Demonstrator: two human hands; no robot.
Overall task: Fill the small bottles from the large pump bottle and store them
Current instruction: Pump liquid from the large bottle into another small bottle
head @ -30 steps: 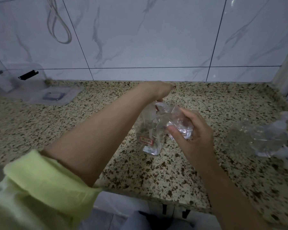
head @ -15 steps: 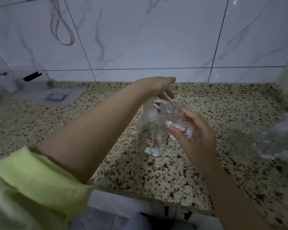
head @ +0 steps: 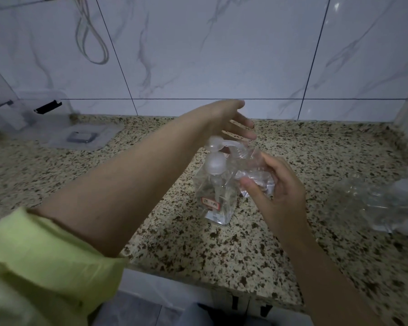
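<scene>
A clear square pump bottle [head: 218,196] with a red-framed label stands on the speckled stone counter [head: 151,227]. Its white pump head [head: 216,143] is up, the spout pointing right. My left hand [head: 231,121] hovers just above and behind the pump head, fingers spread and holding nothing. My right hand [head: 278,191] grips a small clear bottle [head: 252,170], tilted, its threaded neck right under the spout tip.
A clear plastic bag with more small bottles [head: 382,203] lies at the right of the counter. A transparent storage box [head: 33,114] and its lid [head: 80,137] sit at the back left by the tiled wall. The counter's front edge runs just below the pump bottle.
My left hand has lifted off the pump head and its fingers have spread; the pump head has risen. The right hand still holds the small bottle at the spout.
</scene>
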